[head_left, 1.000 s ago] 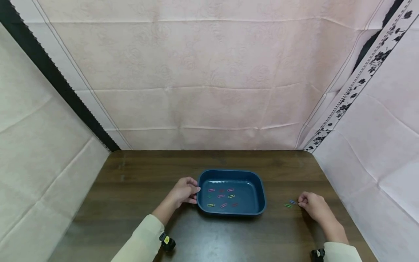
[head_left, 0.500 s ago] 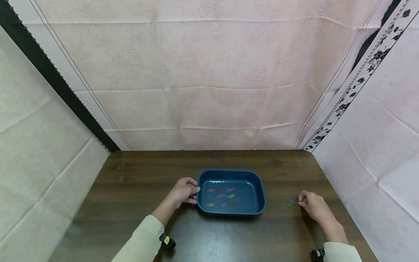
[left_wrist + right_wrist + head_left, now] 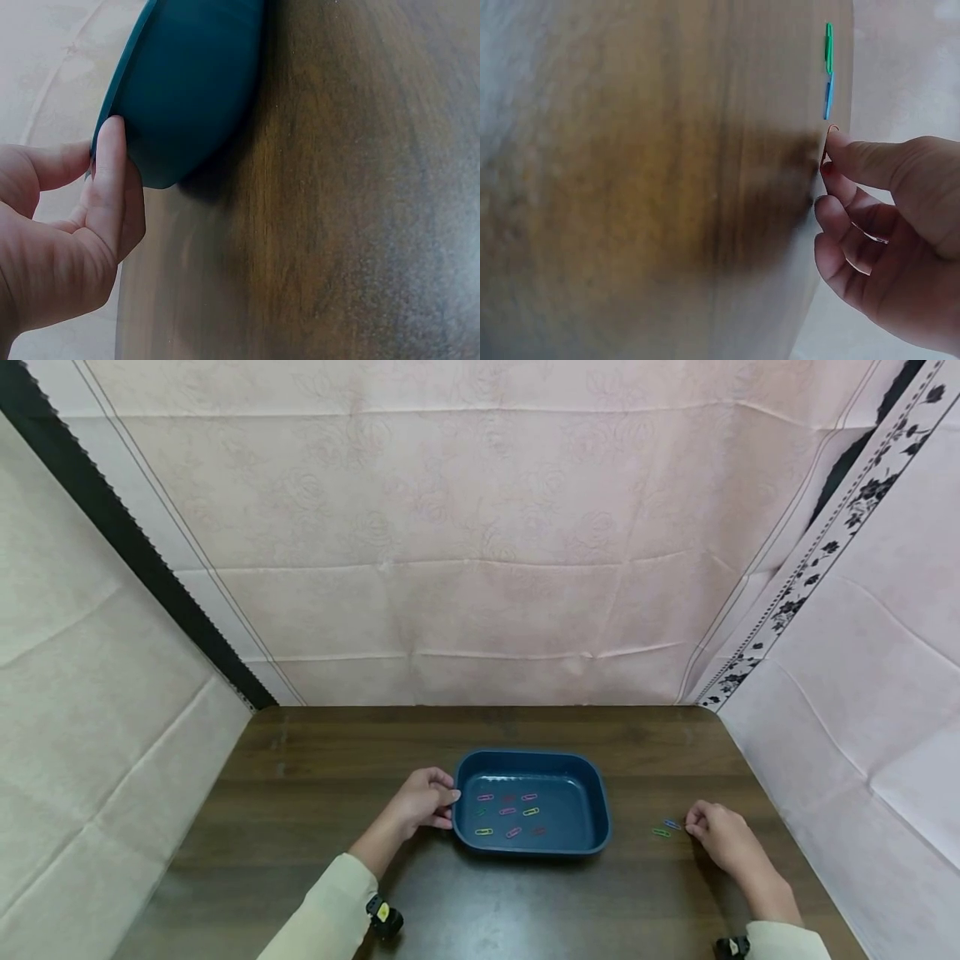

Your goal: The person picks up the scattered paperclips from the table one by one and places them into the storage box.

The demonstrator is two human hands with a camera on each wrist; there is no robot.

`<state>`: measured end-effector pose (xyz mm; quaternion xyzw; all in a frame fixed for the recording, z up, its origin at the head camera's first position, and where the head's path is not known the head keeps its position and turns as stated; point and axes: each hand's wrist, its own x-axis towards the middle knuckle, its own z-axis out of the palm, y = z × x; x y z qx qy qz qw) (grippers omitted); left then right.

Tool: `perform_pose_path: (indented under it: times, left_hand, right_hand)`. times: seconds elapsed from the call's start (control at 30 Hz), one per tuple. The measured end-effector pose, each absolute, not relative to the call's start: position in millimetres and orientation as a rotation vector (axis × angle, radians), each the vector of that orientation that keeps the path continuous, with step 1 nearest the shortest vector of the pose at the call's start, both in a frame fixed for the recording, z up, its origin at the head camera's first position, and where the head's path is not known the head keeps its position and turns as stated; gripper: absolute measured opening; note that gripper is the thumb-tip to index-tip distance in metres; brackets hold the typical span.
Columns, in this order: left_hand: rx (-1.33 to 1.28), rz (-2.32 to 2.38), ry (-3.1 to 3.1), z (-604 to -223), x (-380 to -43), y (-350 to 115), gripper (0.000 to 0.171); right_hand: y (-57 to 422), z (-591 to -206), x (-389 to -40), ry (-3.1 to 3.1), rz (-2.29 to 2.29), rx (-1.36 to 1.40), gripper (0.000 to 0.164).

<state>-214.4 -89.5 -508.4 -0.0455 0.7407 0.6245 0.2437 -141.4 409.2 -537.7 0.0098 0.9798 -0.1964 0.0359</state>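
A blue plastic tray (image 3: 532, 850) stands mid-table with several coloured paper clips lying on its floor, among them a yellow paper clip (image 3: 483, 832). My left hand (image 3: 422, 797) pinches the tray's left rim between thumb and fingers; in the left wrist view the thumb and fingers meet across the tray wall (image 3: 187, 82). On the right, my right hand (image 3: 722, 833) pinches a reddish-orange paper clip (image 3: 826, 150) by thumb and fingertip, its looped end showing. Just beyond those fingertips, a blue paper clip (image 3: 829, 97) and a green paper clip (image 3: 829, 46) lie on the wood.
The dark wooden table (image 3: 315, 852) reflects light near its front. Pale cloth hangs behind it (image 3: 480, 568) and along both sides, the right one with a floral border (image 3: 802, 577). A small black camera is strapped at each wrist.
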Motion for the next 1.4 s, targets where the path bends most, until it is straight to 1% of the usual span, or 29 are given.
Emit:
perform_pose_path:
  times: [0.17,0.6,0.83,1.0,1.27,1.4]
  left_hand:
    - [-0.119,1.700,2.026,-507.8,-213.5,-89.6,0.024]
    - [-0.106,1.695,2.022,-506.1,-214.3,-89.1,0.025]
    - [-0.122,1.686,2.029,-505.7,-214.6,-89.0,0.024]
    - [-0.102,1.695,2.020,-507.1,-215.1,-88.3,0.023]
    - [-0.097,1.700,2.021,-509.3,-215.6,-88.8,0.023]
    - [-0.100,1.702,2.020,-508.1,-215.5,-90.1,0.024]
  right_hand:
    - [406.0,-530.6,-141.1,3.077,-0.609,-0.019,0.012]
    - [395.4,-513.1,-153.2,3.175,-0.648,-0.195,0.013]
    - [381.0,-500.3,-160.3,3.178,-0.720,-0.287,0.012]
    - [370.9,-491.5,-165.8,3.186,-0.763,-0.372,0.014]
    - [349.1,-474.7,-181.1,3.130,-0.832,-0.494,0.011]
    - [339.4,-466.0,-188.4,3.105,-0.841,-0.554,0.012]
